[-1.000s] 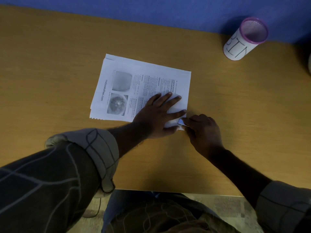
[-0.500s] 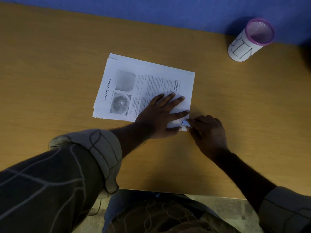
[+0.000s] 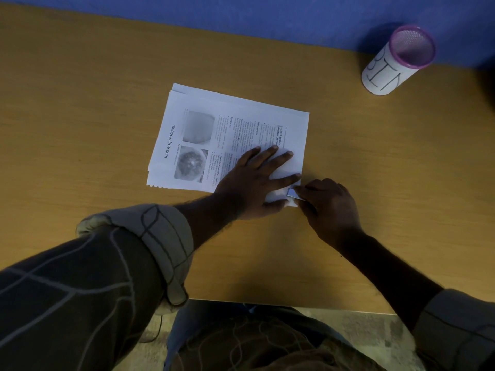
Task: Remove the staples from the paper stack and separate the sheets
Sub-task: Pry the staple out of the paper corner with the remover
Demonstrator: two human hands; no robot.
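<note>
**At the near right corner: staple under the tool**

On the desk (image 3: 80, 103) before you, paper stack (image 3: 230, 137), sheets still bound. Your left hand (image 3: 251, 183) lies flat, fingers straight and spread, likely to stop sliding. Your right hand (image 3: 329, 207) pinches a small metal tool (image 3: 292, 193) at the corner. Far right: cup (image 3: 393, 65) marked BIN, probably for staples.

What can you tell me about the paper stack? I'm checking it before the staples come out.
The paper stack is white printed sheets lying flat and slightly askew on the wooden desk, edges a little fanned. The top page shows text, two grey photos and a web address. The left hand presses flat on its near right part. At that corner the right hand pinches a small flat metal tool against the paper. No staple is discernible.
</note>
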